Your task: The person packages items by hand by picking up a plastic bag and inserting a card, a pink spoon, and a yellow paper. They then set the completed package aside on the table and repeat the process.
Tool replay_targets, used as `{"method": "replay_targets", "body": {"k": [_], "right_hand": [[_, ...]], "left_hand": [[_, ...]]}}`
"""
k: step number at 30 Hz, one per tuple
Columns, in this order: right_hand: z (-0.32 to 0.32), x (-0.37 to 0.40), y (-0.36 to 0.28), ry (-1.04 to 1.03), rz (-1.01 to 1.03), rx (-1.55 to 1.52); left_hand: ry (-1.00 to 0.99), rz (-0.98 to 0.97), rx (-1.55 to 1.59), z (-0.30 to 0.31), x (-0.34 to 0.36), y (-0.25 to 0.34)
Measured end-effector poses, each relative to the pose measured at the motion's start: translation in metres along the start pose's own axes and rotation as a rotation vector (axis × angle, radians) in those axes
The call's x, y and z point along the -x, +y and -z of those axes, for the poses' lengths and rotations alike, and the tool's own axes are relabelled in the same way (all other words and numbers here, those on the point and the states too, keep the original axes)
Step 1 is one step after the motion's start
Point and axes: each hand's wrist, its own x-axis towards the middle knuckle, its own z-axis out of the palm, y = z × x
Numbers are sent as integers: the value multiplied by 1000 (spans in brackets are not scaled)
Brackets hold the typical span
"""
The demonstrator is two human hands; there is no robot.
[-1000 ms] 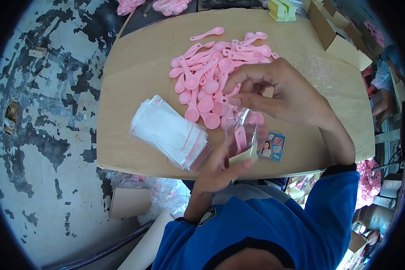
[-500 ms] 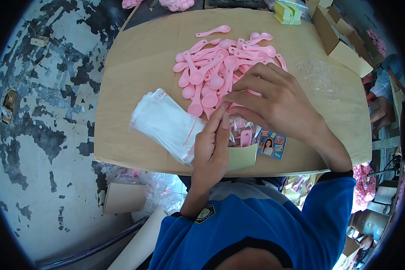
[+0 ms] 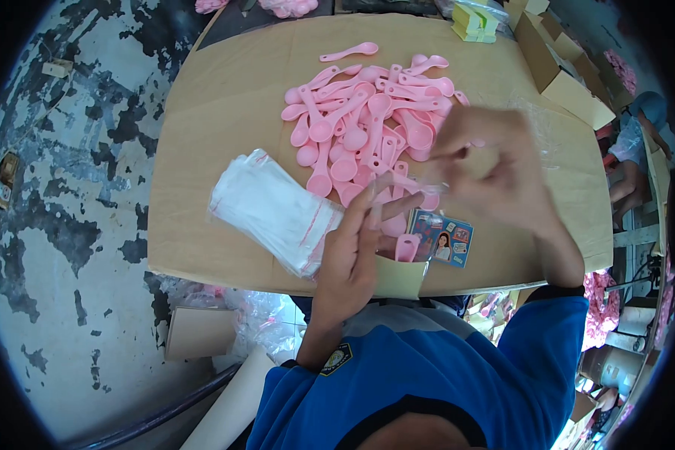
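Observation:
My left hand [image 3: 349,251] pinches the upper edge of a clear plastic bag near its fingertips. Inside or just behind the bag shows a pink measuring spoon [image 3: 406,248]. A pale yellow-green box or card [image 3: 400,278] stands below, at the table's near edge. My right hand [image 3: 495,169] is smeared by motion, its fingers curled into a pinch; a faint clear sliver shows near its fingertips. Beside the bag lie blue printed cards [image 3: 453,244] with a portrait. A stack of clear plastic bags [image 3: 266,210] lies left of my left hand. Beyond both hands is a heap of pink spoons [image 3: 360,112].
Loose clear plastic strips [image 3: 544,139] lie on the right of the brown-covered table [image 3: 225,97]. A yellow bundle [image 3: 474,23] and an open cardboard box [image 3: 562,71] sit at the far right. Another person [image 3: 634,146] is at the right edge.
My right hand has pulled away from my left fingertips, rightward. My left hand stays nearly in place at the bag. More of the blue cards and the spoon heap now shows.

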Motion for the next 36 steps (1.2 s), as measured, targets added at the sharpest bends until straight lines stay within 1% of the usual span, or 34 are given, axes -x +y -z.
{"method": "replay_targets", "body": {"k": [1,2,3,4,6,7,8,11,14,15,17,18,19,21,22,25,27,28,30,33,36], "right_hand": [[16,1,-1,3,36,-113],[34,2,4,5,71,-227],[54,5,11,-166,105,-432],[75,10,23,-336,139,-639],[100,37,71,-461,48,-903],[112,54,95,-365,-216,-596],[120,67,115,-264,-469,-281],[120,75,153,99,85,1092],[104,52,107,516,-252,532],[93,52,94,484,-238,483],[49,58,70,292,-203,26],[29,51,57,55,-49,-39],[3,49,37,-35,-214,-155],[-23,53,33,-197,-347,-288],[-27,57,40,-190,-382,-346],[-32,60,52,-158,-483,-478],[-30,57,48,-117,-550,-513],[-32,59,51,-92,-528,-520],[-39,64,58,-42,-487,-530],[-41,65,64,-69,-339,-661],[-35,61,60,-94,-292,-538]], "left_hand": [[17,-7,134,-1,0,-2],[-7,24,216,5,0,-3],[-31,54,295,11,-1,-3],[-11,83,252,15,-3,-3],[31,136,165,20,-9,-3],[71,100,305,19,-12,-16],[52,97,292,18,-12,-19],[27,73,238,20,-18,-22],[79,53,201,8,-22,-23],[99,53,186,3,-24,-22],[115,28,154,-6,-28,-22],[109,14,135,-10,-30,-23],[100,4,116,-13,-30,-23],[82,5,148,-13,-30,-27],[74,2,167,-13,-31,-29],[156,134,248,-14,-27,-32],[111,168,150,-8,-25,-36],[88,186,102,-5,-25,-37],[134,146,103,-11,-28,-31],[136,111,126,-13,-27,-27],[126,79,94,-14,-24,-29]]}}
